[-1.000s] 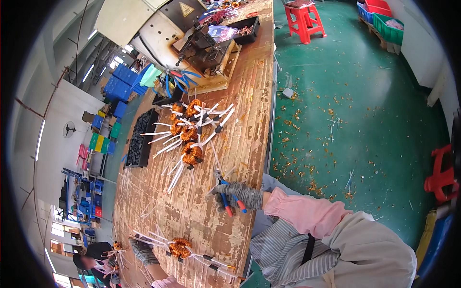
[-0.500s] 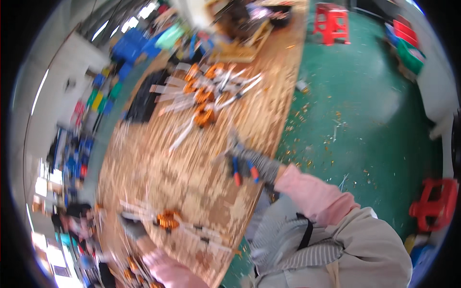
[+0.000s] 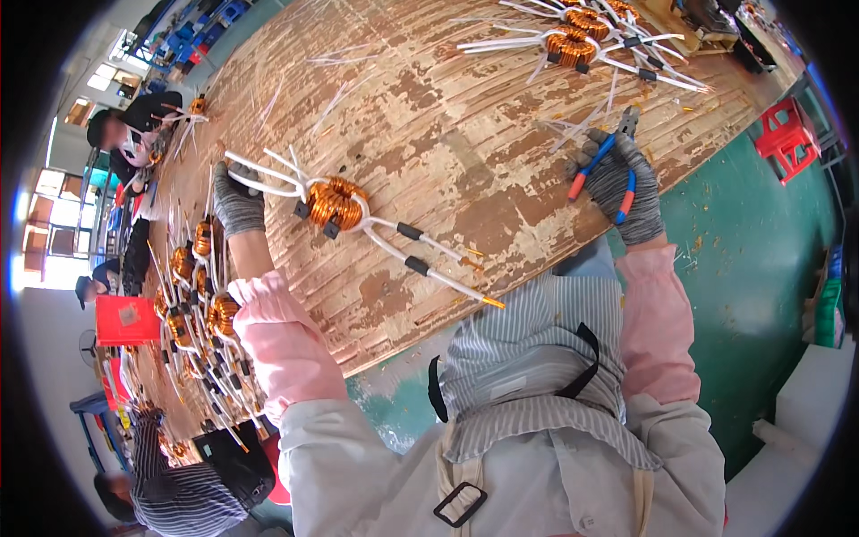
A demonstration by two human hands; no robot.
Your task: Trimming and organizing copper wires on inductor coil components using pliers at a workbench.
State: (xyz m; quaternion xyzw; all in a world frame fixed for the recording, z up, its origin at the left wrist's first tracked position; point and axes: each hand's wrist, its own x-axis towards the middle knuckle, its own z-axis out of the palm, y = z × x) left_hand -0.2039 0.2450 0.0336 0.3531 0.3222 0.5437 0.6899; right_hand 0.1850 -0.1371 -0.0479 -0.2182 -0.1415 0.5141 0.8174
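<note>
My left hand [image 3: 240, 199], in a grey glove, is closed on the white-sleeved leads of a toroidal coil [image 3: 336, 204]. Orange copper wire is wound around this ring, and black sleeves sit on the two leads that stretch toward the table's near edge. On the right, my gloved right hand [image 3: 626, 183] holds pliers [image 3: 630, 123] with blue and red handles, jaws pointing away from me. Thin white strips [image 3: 573, 132] lie by its fingertips; I cannot tell whether the fingers touch them.
More copper coils [image 3: 573, 46] with white leads lie at the far right of the worn wooden table [image 3: 429, 224]. Another pile of coils [image 3: 182, 261] is at left, near a red bin [image 3: 125, 320]. Co-workers sit along the left side. A red stool [image 3: 787, 140] stands at right.
The view has swung around, so the far coils now appear at upper right and the left-hand pile shows more fully. My right hand still has the pliers; the coil remains by my left hand.
</note>
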